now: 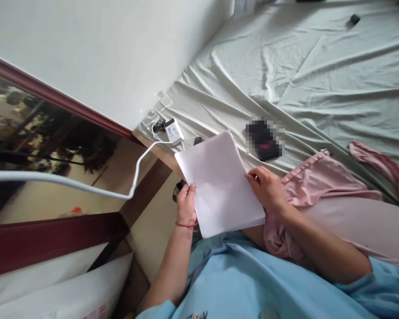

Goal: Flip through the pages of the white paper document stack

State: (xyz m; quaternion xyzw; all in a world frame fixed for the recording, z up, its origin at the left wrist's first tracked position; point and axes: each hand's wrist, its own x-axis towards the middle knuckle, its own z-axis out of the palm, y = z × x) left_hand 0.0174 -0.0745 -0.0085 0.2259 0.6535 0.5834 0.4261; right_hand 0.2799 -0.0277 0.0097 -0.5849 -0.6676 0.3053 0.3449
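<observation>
A thin stack of blank white paper [219,186] lies tilted over my lap, its far edge reaching toward the bed. My left hand [186,204] grips the left edge, thumb on top and the other fingers hidden beneath. A red string bracelet circles that wrist. At the right edge, my right hand [266,187] has its fingers curled, with thumb and forefinger pinching the paper's border. Beyond the paper on the sheet lies a dark phone-like object [269,150], partly blurred out.
A white power adapter [174,132] with a white cable [86,187] sits by the bed's edge; the cable crosses the left side. Pink cloth [329,177] lies at my right on the green bedsheet [306,79]. White sacks [96,283] stand low on the left, below a dark red frame [69,235].
</observation>
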